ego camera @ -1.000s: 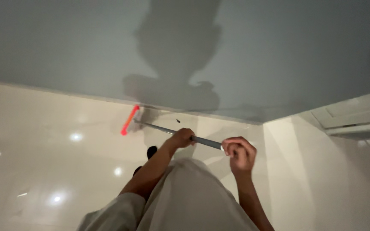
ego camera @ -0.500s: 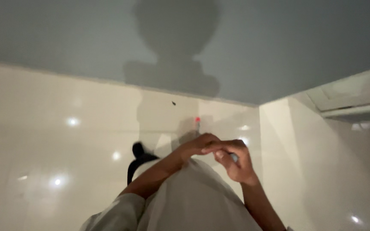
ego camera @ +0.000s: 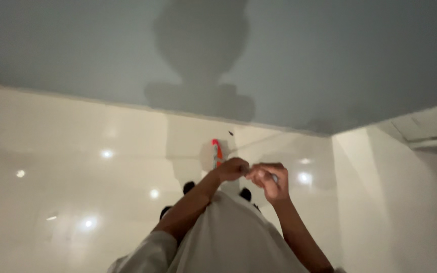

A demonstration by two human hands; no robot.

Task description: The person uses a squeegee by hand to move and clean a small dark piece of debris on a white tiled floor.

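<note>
Mop handle [ego camera: 275,178] sitting gripped in both fists; left hand [ego camera: 233,169] and right hand [ego camera: 269,182] clenching around it, close together. Orange mop head [ego camera: 217,152] resting on glossy white floor [ego camera: 77,167] near grey wall [ego camera: 330,60].

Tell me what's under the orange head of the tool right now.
The orange head rests on glossy white floor tile. Both hands, left and right, cover most of the handle; anything beneath the head itself is hidden.

Head camera looks steeply down at floor [ego camera: 77,167].
</note>
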